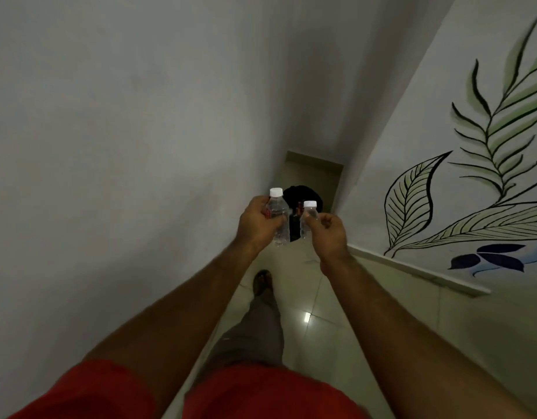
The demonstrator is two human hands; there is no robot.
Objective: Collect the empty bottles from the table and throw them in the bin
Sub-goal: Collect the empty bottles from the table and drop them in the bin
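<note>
The left hand [259, 220] wraps one upright bottle [278, 219]; the right hand's [329, 234] fingers [311, 218] pinch a second bottle [308, 220]. Both hang just short of the black-lined bin [303, 198], which sits straight ahead, roughly equally near either hand.

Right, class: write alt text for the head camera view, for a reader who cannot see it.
A person holds a clear capped bottle in the left hand and another in the right hand, walking down a narrow corridor toward a dark bin. A leaf mural covers the right wall.
</note>
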